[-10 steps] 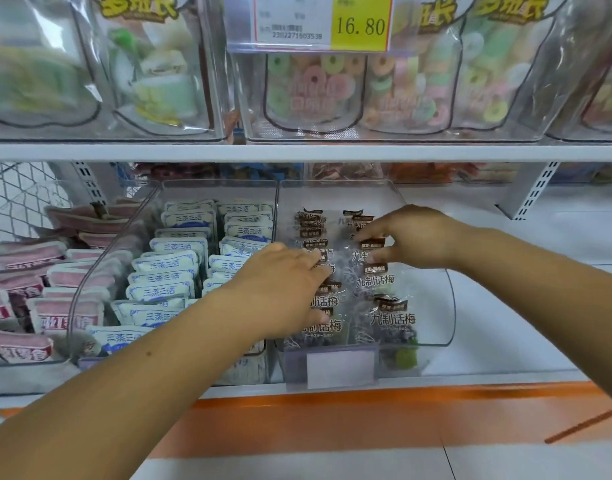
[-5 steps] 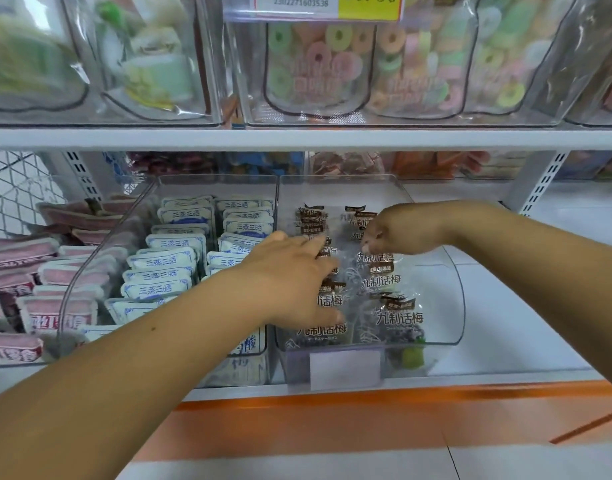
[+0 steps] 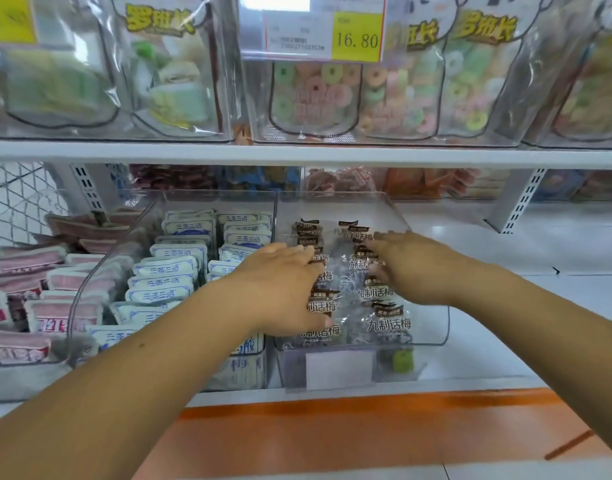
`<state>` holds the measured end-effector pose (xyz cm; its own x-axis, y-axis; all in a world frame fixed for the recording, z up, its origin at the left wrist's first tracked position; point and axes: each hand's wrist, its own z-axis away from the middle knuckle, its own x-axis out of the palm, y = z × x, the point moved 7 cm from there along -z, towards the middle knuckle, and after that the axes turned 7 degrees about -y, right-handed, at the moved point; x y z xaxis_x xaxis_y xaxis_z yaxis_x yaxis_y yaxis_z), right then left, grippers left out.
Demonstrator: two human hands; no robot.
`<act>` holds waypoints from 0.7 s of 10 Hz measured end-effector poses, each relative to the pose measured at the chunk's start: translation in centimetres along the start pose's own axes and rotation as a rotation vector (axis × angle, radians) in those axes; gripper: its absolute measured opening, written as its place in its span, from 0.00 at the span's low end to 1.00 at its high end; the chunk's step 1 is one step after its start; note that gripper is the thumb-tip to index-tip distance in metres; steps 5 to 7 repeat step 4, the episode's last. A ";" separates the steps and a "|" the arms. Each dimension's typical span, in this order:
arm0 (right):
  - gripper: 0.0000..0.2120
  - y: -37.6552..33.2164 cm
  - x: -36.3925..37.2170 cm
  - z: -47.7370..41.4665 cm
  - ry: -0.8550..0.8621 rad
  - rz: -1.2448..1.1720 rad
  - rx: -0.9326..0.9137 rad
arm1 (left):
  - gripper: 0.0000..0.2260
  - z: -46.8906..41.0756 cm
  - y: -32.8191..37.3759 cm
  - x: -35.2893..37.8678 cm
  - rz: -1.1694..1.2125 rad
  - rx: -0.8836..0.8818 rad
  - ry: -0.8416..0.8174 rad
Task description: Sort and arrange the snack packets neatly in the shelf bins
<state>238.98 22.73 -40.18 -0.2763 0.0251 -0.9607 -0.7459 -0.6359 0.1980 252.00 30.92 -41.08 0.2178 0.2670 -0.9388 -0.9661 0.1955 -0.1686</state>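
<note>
Clear snack packets with brown labels [image 3: 387, 323] lie in overlapping rows inside a transparent bin [image 3: 434, 329] on the lower shelf. My left hand [image 3: 284, 285] reaches in from the left and rests flat on the left row, fingers straight. From the right, my right hand [image 3: 408, 265] lies over the right row, its fingers stretched leftward onto the packets near the back. The fingertips are slightly blurred. Neither hand lifts a packet. The hands hide part of the middle packets.
A second clear bin of white-and-blue packets [image 3: 166, 268] stands directly left, with pink packets [image 3: 27, 261] beyond it. The upper shelf [image 3: 297, 154] carries bags of ring candies [image 3: 315, 95] and a yellow price tag [image 3: 356, 36]. Bare white shelf [image 3: 540, 306] lies to the right.
My right hand has loosened from pinching a rear packet and now lies flat over the right row. My left hand has shifted a little further into the bin.
</note>
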 end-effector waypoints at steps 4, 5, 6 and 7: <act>0.28 -3.4 3.1 2.8 0.012 -0.077 0.028 | 0.22 1.5 1.4 0.8 -0.031 0.020 0.266; 0.28 -3.4 3.1 2.8 0.012 -0.077 0.028 | 0.22 1.5 1.4 0.8 -0.031 0.020 0.266; 0.28 -3.4 3.1 2.8 0.012 -0.077 0.028 | 0.22 1.5 1.4 0.8 -0.031 0.020 0.266; 0.28 -3.4 3.1 2.8 0.012 -0.077 0.028 | 0.22 1.5 1.4 0.8 -0.031 0.020 0.266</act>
